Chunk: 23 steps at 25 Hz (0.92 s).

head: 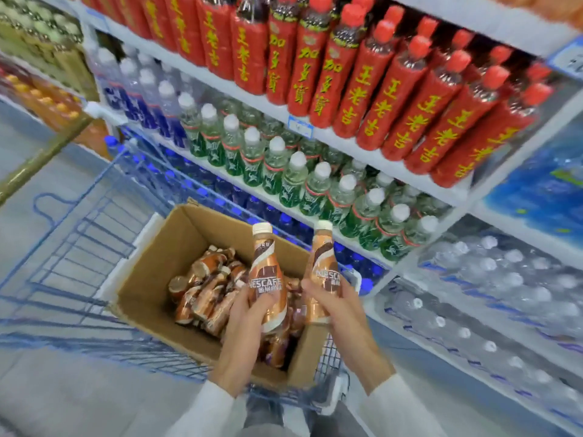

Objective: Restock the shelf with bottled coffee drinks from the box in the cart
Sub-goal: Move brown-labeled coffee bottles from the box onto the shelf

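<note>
The box (151,279) is matt brown corrugated cardboard, sitting in a cart (79,247) of thin blue-coated metal wire. The coffee bottles (268,279) wear glossy copper-brown plastic sleeves with smooth cream caps; the shelf (347,134) boards look smooth, painted white.

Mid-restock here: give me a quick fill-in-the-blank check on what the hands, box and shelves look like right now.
1. The left hand and the right hand each hold one ____ coffee bottle.
2. The remaining coffee bottles lie in the cardboard box inside the blue wire ____.
3. The green-labelled bottles on the shelf have ____ caps.
4. The shelf above them carries bottles with ____ labels.

Missing words: upright; cart; white; red
</note>
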Each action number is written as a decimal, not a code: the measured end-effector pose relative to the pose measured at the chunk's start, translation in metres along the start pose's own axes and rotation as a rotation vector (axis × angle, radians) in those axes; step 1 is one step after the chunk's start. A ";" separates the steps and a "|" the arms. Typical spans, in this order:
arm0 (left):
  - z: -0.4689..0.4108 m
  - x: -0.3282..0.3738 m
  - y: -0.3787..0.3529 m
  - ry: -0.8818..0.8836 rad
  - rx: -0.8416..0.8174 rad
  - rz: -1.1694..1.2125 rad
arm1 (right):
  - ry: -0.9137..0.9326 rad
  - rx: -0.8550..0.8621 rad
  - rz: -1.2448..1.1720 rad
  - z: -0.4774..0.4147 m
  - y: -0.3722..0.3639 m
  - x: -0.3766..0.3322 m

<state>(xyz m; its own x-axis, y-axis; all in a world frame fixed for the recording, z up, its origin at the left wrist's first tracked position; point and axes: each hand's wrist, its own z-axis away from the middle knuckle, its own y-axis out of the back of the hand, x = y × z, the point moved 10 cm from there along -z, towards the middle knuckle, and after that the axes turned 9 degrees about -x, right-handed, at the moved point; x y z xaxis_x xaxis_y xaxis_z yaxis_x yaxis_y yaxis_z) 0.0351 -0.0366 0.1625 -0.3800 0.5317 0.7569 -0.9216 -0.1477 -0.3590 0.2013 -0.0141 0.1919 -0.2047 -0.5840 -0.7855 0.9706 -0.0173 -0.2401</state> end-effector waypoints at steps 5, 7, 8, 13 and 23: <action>0.014 0.026 -0.106 -0.102 -0.221 -0.110 | 0.199 0.132 -0.225 0.063 0.069 -0.045; 0.028 0.028 -0.153 -0.121 -0.337 -0.182 | 0.287 0.177 -0.191 0.093 0.099 -0.066; 0.034 0.028 -0.175 -0.135 -0.376 -0.228 | 0.324 0.199 -0.162 0.110 0.114 -0.075; 0.077 0.010 -0.278 -0.219 -0.501 -0.345 | 0.482 0.261 -0.071 0.189 0.197 -0.101; 0.146 -0.017 -0.418 -0.350 -0.577 -0.213 | 0.687 0.286 -0.017 0.302 0.319 -0.140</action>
<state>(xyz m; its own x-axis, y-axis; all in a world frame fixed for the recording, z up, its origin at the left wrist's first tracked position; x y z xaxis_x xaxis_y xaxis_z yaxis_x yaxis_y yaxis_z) 0.4146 -0.1059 0.3798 -0.2888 0.1864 0.9391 -0.8264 0.4467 -0.3428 0.5781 -0.1830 0.3975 -0.1621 0.0555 -0.9852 0.9425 -0.2872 -0.1712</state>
